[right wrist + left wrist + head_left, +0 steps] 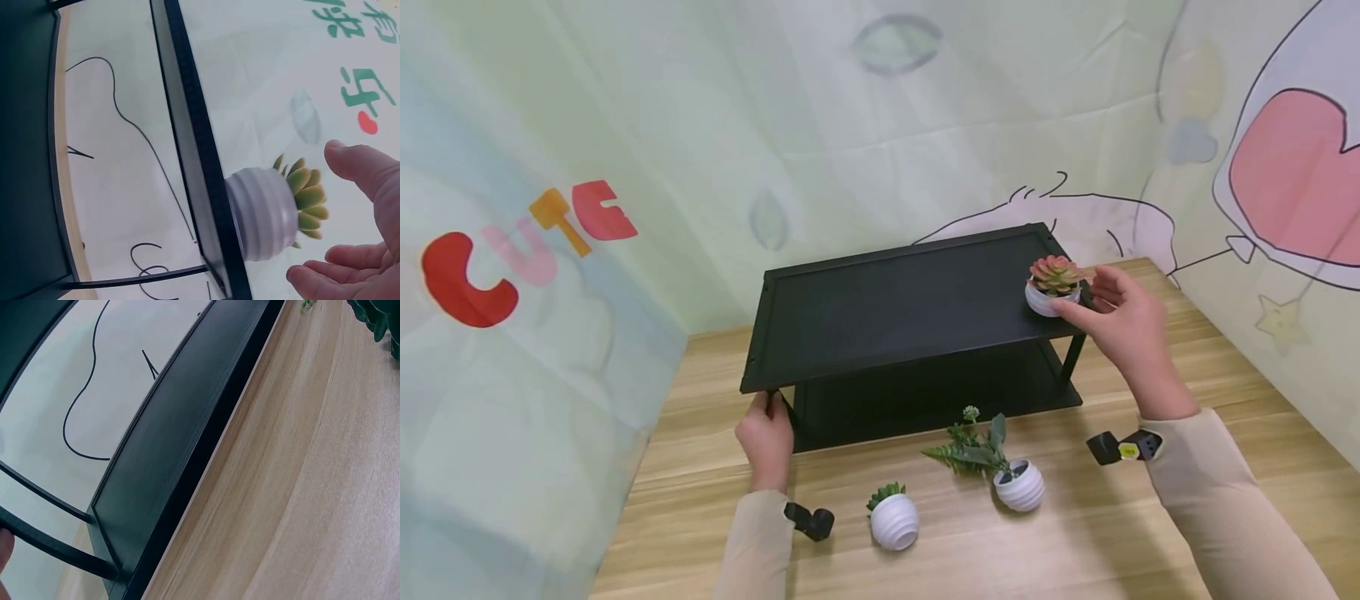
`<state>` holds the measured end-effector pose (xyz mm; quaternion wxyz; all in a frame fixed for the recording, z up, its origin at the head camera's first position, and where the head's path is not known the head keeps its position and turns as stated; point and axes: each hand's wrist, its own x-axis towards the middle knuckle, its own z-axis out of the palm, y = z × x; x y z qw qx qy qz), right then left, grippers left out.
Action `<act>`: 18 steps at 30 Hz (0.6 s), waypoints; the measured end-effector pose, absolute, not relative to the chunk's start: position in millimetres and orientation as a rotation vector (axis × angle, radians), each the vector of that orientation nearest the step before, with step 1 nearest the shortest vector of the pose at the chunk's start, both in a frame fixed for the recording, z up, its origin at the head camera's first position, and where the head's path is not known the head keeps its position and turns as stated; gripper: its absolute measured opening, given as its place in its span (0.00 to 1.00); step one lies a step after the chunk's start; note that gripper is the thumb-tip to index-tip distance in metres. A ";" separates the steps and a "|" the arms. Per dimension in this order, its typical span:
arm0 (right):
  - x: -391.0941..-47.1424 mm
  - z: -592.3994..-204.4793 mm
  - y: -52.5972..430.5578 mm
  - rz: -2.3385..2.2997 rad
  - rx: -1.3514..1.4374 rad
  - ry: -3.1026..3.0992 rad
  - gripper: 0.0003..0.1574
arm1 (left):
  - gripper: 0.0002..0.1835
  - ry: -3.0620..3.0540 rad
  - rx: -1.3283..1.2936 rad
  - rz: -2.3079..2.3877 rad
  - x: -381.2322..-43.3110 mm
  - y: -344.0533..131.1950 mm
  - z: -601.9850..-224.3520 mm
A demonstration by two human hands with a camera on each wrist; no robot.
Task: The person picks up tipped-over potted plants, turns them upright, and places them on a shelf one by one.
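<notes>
A black two-tier shelf [895, 300] stands on the wooden table, with a red-tipped succulent in a ribbed white pot [1042, 302] at the right end of its top. Beside that pot is my right hand [1123, 321]; the right wrist view shows its thumb and fingers spread, with a gap to the pot [265, 212]. My left hand [765, 437] grips the shelf's front left leg [59, 547] just under the top board. Only a bit of its fingertips [5, 550] enters the left wrist view.
In front of the shelf, a white pot with a green succulent [895, 521] lies tipped over. To its right, another white pot [1021, 486] leans with leafy stems [970, 450] pointing left. Printed cloth walls [850, 167] surround the table [700, 467] at the back and sides.
</notes>
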<state>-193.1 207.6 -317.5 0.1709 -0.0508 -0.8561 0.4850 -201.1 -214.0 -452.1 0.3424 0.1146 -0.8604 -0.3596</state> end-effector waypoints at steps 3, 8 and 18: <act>-187.5 -315.3 207.0 1.363 -0.156 -2.425 0.48 | 0.09 -2.230 0.287 -0.932 -200.9 -214.2 -451.2; -179.5 -313.2 206.7 1.334 -0.155 -2.422 0.46 | 0.09 -2.230 0.282 -0.934 -200.6 -213.0 -449.9; -165.5 -316.7 202.2 1.277 -0.115 -2.431 0.43 | 0.10 -2.235 0.309 -0.943 -201.2 -212.3 -451.0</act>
